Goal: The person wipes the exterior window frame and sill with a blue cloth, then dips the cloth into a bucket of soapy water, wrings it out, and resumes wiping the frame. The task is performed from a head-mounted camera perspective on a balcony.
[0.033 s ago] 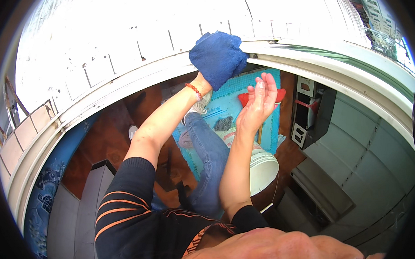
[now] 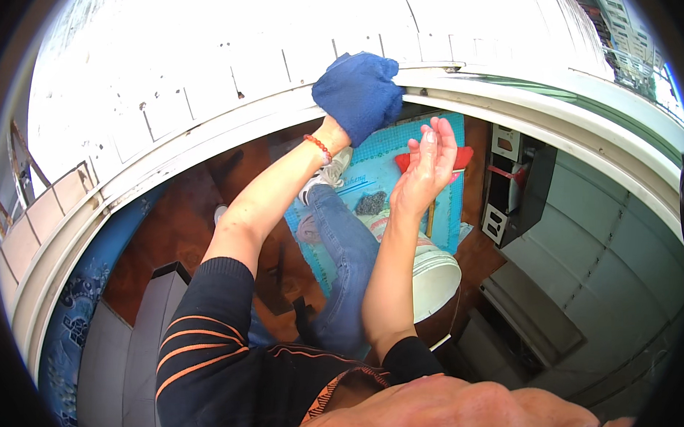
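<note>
2 arms point(image 2: 244, 221) outstretched: right hand point(image 2: 428, 165) loosely cupped, left hand point(image 2: 338, 134) hidden, perhaps flat

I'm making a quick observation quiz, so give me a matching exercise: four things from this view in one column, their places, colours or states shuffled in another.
1. cloth
2. bead bracelet
3. bucket
4. right hand

A. holding nothing
B. partly hidden by the right forearm
C. draped over the left hand
D. orange-red

Pairs: 1-C; 2-D; 3-B; 4-A

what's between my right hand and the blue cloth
No object: in the head view, only the turquoise mat shows below, between right hand and blue cloth.
</note>
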A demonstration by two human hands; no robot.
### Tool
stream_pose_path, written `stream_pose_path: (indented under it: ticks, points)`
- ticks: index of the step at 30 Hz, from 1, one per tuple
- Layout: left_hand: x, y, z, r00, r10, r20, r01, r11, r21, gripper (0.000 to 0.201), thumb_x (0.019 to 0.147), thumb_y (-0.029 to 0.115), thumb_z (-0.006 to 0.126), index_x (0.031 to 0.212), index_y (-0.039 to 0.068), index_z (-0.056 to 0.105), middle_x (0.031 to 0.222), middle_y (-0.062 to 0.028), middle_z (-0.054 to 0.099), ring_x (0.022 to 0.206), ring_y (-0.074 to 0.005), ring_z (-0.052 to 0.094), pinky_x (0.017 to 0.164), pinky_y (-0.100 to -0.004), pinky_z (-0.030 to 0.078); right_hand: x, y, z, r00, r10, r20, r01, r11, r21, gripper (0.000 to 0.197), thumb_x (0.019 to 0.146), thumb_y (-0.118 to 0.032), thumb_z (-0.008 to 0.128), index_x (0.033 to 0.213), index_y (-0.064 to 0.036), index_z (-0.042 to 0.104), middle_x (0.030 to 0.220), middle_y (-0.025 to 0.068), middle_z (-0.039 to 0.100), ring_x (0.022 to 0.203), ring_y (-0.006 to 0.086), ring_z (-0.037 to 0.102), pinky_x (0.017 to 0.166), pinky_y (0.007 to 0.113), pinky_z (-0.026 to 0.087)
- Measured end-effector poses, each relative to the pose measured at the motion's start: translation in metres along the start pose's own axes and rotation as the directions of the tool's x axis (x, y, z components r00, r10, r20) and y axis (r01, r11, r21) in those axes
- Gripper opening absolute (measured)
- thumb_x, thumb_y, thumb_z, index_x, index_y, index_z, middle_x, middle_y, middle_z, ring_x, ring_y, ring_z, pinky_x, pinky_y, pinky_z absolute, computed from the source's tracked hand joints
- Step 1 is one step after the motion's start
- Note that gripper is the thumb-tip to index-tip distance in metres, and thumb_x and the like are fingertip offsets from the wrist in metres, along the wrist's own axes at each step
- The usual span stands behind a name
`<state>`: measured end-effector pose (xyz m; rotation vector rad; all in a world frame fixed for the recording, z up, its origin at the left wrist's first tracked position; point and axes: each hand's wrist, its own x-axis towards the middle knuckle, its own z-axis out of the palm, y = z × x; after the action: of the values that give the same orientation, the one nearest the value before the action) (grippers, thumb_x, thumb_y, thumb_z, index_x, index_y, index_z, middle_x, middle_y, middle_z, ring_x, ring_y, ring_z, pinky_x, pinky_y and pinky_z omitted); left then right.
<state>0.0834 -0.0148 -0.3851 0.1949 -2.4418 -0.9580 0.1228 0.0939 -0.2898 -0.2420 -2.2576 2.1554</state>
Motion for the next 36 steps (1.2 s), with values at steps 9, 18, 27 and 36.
stream_pose_path:
  ticks: [9, 18, 27, 36]
  points:
    - [-0.042, 0.003, -0.095, 0.964, -0.121, 0.236, 0.098, 0.989, 0.108, 0.03, 0.068, 0.016, 0.057, 0.096, 0.006, 0.063, 0.104, -0.015, 0.058, 0.101, -0.0306, 0.052, 0.087, -0.0394, 0.04, 0.01, 0.003, -0.004, 0.987, -0.066, -0.149, 0.067, 0.998, -0.001, 0.027, 0.087, -0.011, 0.054, 0.112, -0.0004, 0.05, 0.109, 0.0072, 0.055, 0.089, 0.0117, 0.05, 0.07, 0.025, 0.042]
    - [-0.035, -0.03, 0.019, 0.776, -0.096, 0.623, 0.285, 0.935, -0.21, 0.053, 0.084, 0.034, 0.052, 0.127, 0.004, 0.044, 0.133, -0.0183, 0.042, 0.123, -0.0309, 0.039, 0.104, -0.038, 0.028, 0.011, 0.009, -0.007, 0.99, 0.001, -0.144, 0.003, 1.0, 0.024, 0.024, 0.087, -0.01, 0.054, 0.109, -0.0004, 0.051, 0.109, 0.0072, 0.055, 0.09, 0.0115, 0.051, 0.07, 0.025, 0.042]
    - [-0.028, -0.077, 0.074, 0.633, -0.307, 0.71, 0.315, 0.941, 0.126, 0.029, 0.073, 0.023, 0.056, 0.09, 0.002, 0.066, 0.094, -0.0248, 0.062, 0.093, -0.0353, 0.059, 0.082, -0.0411, 0.047, 0.013, 0.009, -0.008, 0.998, 0.07, -0.012, -0.07, 0.998, -0.011, 0.02, 0.088, -0.01, 0.053, 0.107, -0.0017, 0.053, 0.104, 0.0056, 0.057, 0.086, 0.0111, 0.053, 0.068, 0.024, 0.042]
    - [-0.013, -0.011, 0.001, 0.914, 0.079, 0.397, -0.072, 0.997, -0.032, 0.02, 0.073, 0.023, 0.058, 0.077, 0.004, 0.06, 0.08, -0.0173, 0.059, 0.076, -0.0324, 0.055, 0.074, -0.0399, 0.042, 0.009, 0.008, -0.004, 0.991, 0.128, 0.025, -0.128, 0.992, -0.001, 0.018, 0.088, -0.009, 0.053, 0.104, -0.001, 0.055, 0.101, 0.0059, 0.059, 0.083, 0.0107, 0.054, 0.067, 0.022, 0.043]
